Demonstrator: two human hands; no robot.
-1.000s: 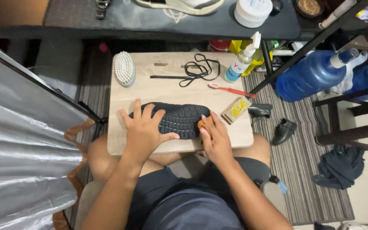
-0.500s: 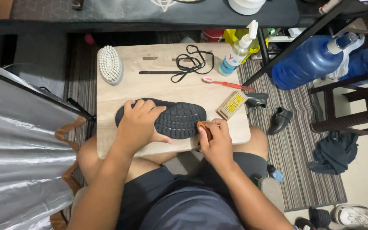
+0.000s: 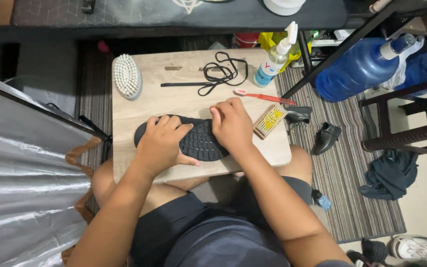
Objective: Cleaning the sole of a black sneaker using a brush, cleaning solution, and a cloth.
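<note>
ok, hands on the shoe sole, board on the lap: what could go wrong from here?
1. The wooden board rests only on the thighs; pressing with the left hand and right hand on the black shoe near its front edge could tip it.
2. The spray bottle stands upright at the far corner; a wobble may topple it.
3. The small brush lies near the right edge and may slide off.

A board (image 3: 174,106) lies across the person's lap. On it, a shoe (image 3: 201,143) lies sole up near the front edge, under both hands. Behind it: a brush (image 3: 127,75) at left, laces (image 3: 221,74) in the middle, a spray bottle (image 3: 275,57) at right. A toothbrush (image 3: 263,97) lies between bottle and shoe.
</note>
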